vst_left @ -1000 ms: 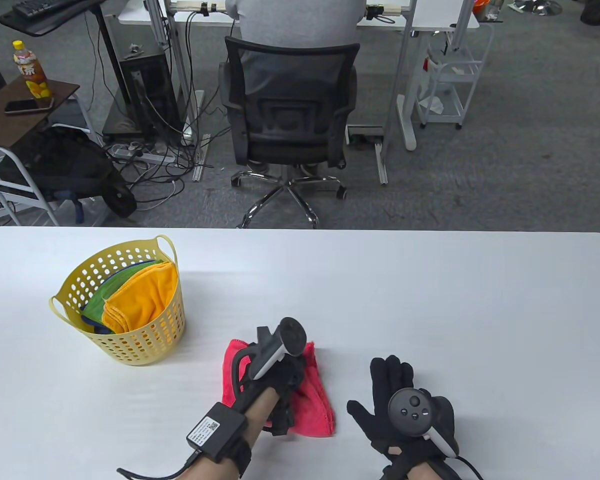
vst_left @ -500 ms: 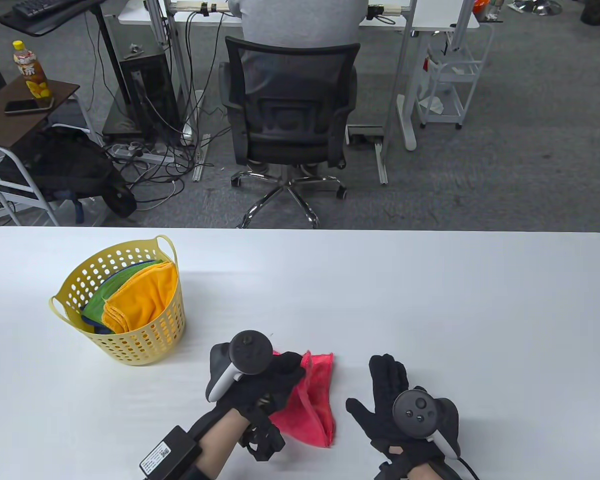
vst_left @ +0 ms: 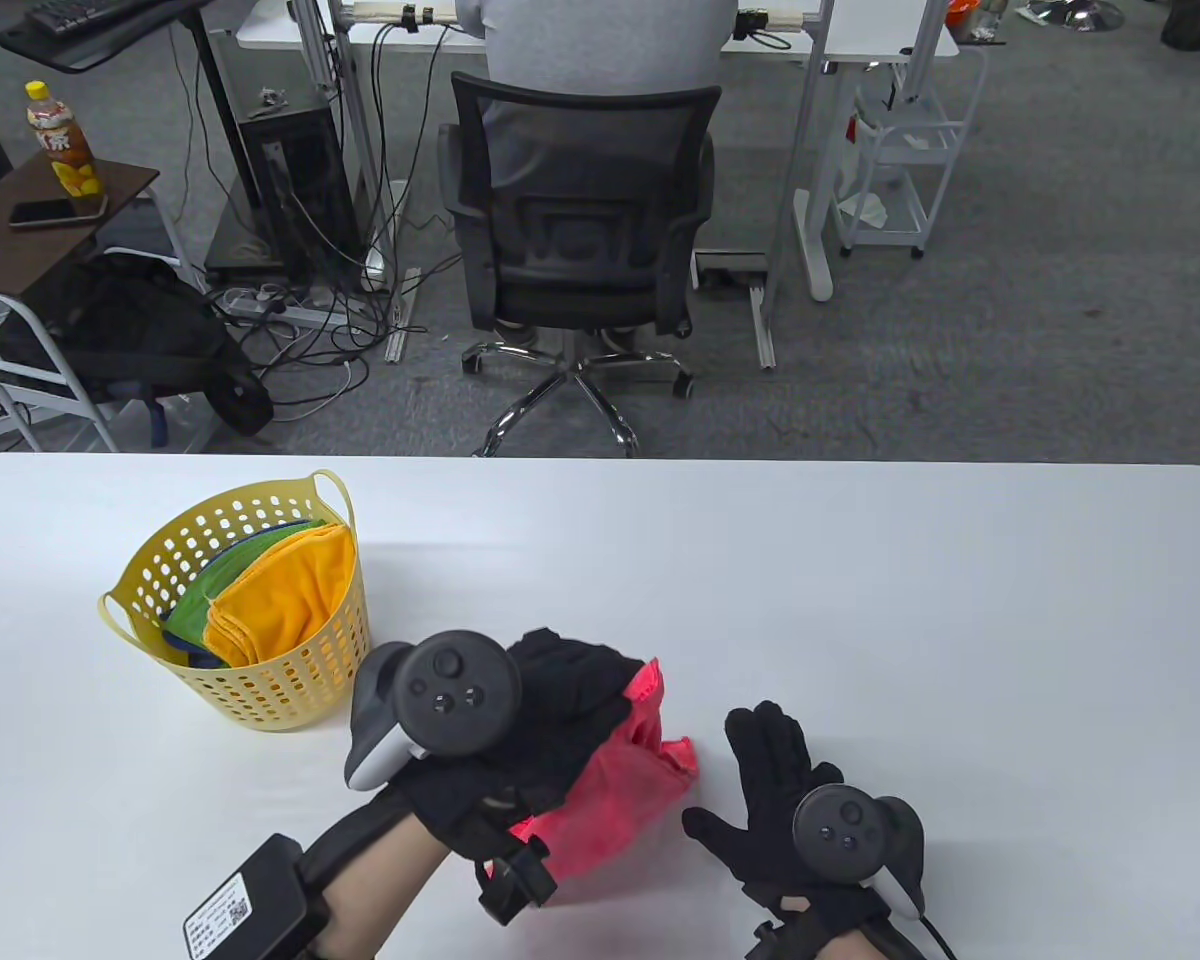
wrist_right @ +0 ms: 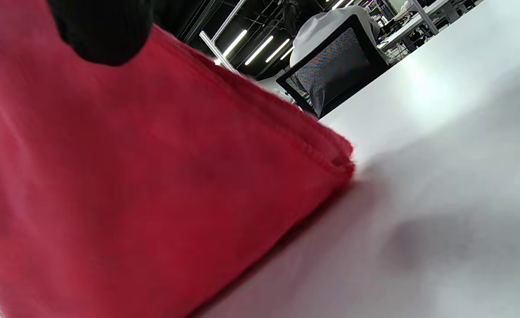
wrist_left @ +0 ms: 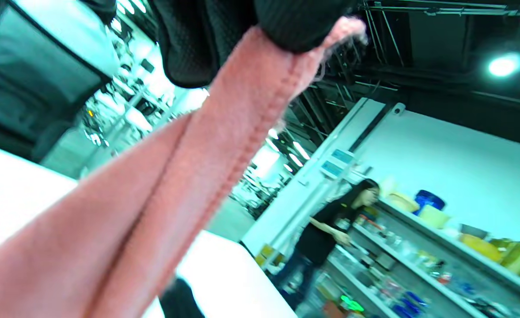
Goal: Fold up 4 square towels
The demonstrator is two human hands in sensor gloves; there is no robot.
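A folded red towel (vst_left: 620,800) hangs from my left hand (vst_left: 560,700), which grips its upper edge and holds it lifted above the white table (vst_left: 860,600). The left wrist view shows my gloved fingers (wrist_left: 286,22) pinching the towel's hem (wrist_left: 224,132). My right hand (vst_left: 775,790) lies flat on the table with fingers spread, just right of the towel. In the right wrist view the towel (wrist_right: 131,176) fills the left side, its corner low over the table. A yellow basket (vst_left: 260,690) at the left holds orange (vst_left: 280,600) and green (vst_left: 220,590) folded towels.
The basket stands left of my left hand. The table's far edge runs across the middle of the table view; beyond it a person sits in a black office chair (vst_left: 580,230). The right half of the table is bare white surface.
My left hand has turned palm down and risen, lifting the red towel off the table and shifting it slightly left toward the basket. My right hand has stayed flat, almost unmoved.
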